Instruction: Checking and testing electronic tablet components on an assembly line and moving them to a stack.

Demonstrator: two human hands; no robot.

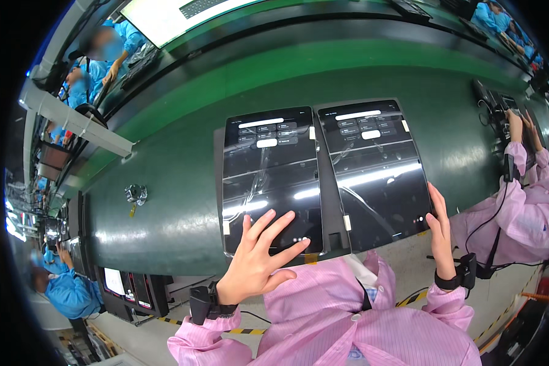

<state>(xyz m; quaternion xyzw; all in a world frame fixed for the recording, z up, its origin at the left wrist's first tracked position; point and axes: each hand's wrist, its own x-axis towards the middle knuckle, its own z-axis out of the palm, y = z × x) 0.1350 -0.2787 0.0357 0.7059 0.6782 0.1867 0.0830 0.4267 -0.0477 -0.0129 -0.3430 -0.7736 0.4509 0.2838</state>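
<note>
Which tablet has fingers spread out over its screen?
The left tablet: the left grip is spread over its lower screen. The right tablet just has the right grip at its lower right edge.

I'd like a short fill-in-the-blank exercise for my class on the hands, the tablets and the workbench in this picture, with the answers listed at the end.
1. The left hand spreads its fingers over the ____ (upper or lower) part of the left tablet.
2. The right hand is at the ____ (left or right) edge of the right tablet.
3. The person's sleeves are coloured ____.
4. The tabletop is dark ____.

Missing words: lower; right; pink; green.
</note>
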